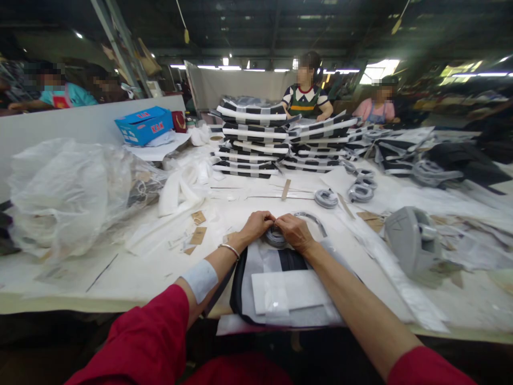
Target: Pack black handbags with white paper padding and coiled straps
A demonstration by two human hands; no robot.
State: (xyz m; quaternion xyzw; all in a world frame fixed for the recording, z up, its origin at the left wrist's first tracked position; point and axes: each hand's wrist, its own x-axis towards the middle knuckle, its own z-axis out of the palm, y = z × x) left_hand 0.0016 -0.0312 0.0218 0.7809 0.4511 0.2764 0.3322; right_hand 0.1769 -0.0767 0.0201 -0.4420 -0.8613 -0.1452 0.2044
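On the white tabletop (60, 278) to my left, a crumpled, glossy clear plastic bag (68, 198) slumps near small kraft-paper tags (197, 235). My left hand (256, 225) and right hand (294, 232) are curled and pressed together, fingertips pinching a tight coil of grey strap (276, 237) at the top edge of a flat black-and-grey fabric bag (280, 299). Beyond them rise stacked black-and-white striped panels (250, 139); further right sits a moulded grey piece (414, 246).
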